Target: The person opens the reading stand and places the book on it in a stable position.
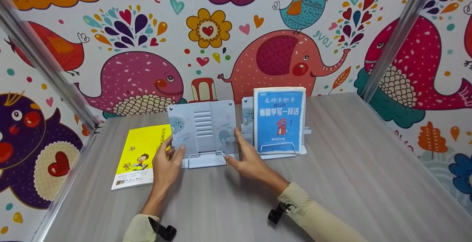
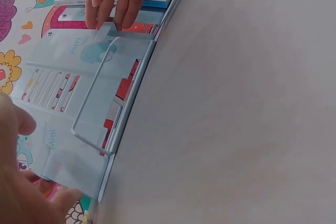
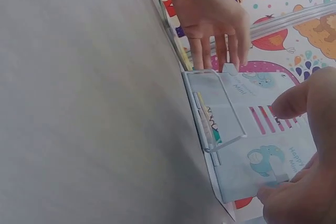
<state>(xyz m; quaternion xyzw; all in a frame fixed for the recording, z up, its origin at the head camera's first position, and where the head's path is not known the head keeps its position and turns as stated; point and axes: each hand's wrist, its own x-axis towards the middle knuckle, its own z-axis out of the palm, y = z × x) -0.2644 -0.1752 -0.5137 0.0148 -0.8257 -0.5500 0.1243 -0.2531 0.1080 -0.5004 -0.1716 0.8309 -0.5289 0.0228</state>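
A pale blue-grey metal book stand (image 1: 203,124) stands upright on the table, with slots in its back plate, small elephant prints and a wire page holder (image 2: 92,87) at its foot. My left hand (image 1: 167,164) holds its left edge, the thumb (image 2: 23,121) before the plate and the fingers at the side. On the right edge, my right hand (image 1: 250,161) has its fingers by the small side tab (image 3: 281,178); the thumb (image 3: 291,102) is in front of the plate. Some fingertips are hidden behind the stand.
To the right, a second book stand (image 1: 247,116) bears a blue-covered book (image 1: 280,120) behind its wire holder. A yellow book (image 1: 138,148) lies flat at the left, partly behind my left hand. A wall with printed animals (image 1: 206,65) rises behind the wood-grain table (image 1: 332,183).
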